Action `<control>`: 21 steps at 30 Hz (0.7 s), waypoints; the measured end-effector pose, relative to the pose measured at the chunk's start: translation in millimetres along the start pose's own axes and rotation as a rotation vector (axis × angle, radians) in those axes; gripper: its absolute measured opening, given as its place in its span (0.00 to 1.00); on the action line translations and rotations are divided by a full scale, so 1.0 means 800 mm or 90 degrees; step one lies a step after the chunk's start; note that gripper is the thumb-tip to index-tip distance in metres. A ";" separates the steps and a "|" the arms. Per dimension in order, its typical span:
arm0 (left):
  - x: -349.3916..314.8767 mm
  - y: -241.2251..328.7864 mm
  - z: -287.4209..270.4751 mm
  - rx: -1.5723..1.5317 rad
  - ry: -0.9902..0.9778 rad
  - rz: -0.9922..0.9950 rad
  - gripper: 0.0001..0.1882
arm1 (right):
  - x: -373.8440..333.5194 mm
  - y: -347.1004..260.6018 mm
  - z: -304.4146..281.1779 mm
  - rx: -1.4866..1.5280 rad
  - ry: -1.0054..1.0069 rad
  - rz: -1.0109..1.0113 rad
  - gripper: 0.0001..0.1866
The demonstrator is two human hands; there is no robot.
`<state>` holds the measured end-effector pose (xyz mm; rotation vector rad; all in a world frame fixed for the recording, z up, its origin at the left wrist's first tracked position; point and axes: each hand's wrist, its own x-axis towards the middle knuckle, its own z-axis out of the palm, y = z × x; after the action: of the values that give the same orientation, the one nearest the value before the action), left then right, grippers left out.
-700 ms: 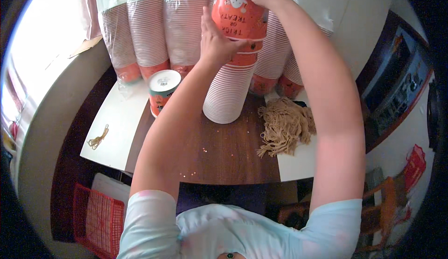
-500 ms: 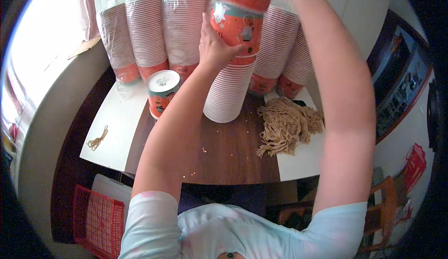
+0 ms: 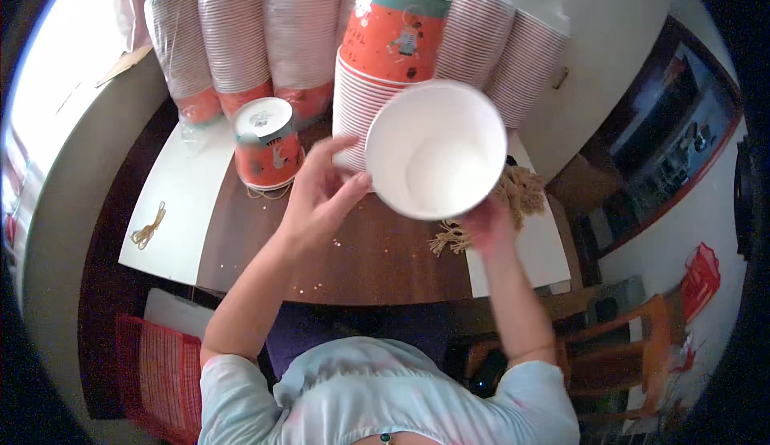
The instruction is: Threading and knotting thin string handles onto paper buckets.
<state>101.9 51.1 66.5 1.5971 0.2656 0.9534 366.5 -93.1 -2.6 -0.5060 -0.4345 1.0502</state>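
Note:
A large paper cup (image 3: 437, 150) is held up over the table with its white inside facing me. My right hand (image 3: 491, 224) grips it from below on the right; the cup hides part of the fingers. My left hand (image 3: 321, 196) is open beside the cup's left rim, thumb and fingers apart and holding nothing. Behind the cup rises a tall stack of upside-down nested paper cups (image 3: 357, 100), its uppermost cup (image 3: 397, 40) orange with a green band. To the left, an upturned orange paper cup (image 3: 269, 156) stands with thin string around its lower rim.
Several plastic-wrapped cup stacks (image 3: 233, 36) line the back of the table (image 3: 385, 272). A tan string bundle (image 3: 525, 191) lies at the right, partly hidden. A small string hank (image 3: 150, 227) rests at the left. Below are a red basket (image 3: 164, 373) and a wooden chair (image 3: 654, 349).
My right hand has come down from above the stack with a cup, now tilted toward me. My left hand has left the stack and moved nearer to me.

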 end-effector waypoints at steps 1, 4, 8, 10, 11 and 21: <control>-0.015 -0.002 -0.006 -0.029 0.011 -0.039 0.27 | -0.022 0.043 0.038 -0.070 0.294 0.006 0.23; -0.037 -0.006 -0.022 -0.093 0.043 -0.105 0.23 | -0.055 0.100 0.022 0.057 0.161 0.071 0.27; -0.038 0.003 -0.040 0.023 0.034 -0.133 0.22 | -0.065 0.134 0.017 0.022 0.141 0.126 0.25; -0.038 0.010 -0.049 0.058 0.044 -0.162 0.20 | -0.062 0.140 0.016 0.044 0.116 0.166 0.25; -0.037 0.016 -0.050 0.059 0.044 -0.164 0.20 | -0.060 0.139 0.015 0.062 0.087 0.197 0.25; -0.070 0.012 -0.053 -0.038 -0.009 -0.229 0.31 | -0.083 0.133 0.014 0.042 0.079 0.036 0.20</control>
<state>33.4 42.9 50.1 1.4391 0.4920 0.6647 256.4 -107.2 -62.3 -0.5240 -0.2758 1.0781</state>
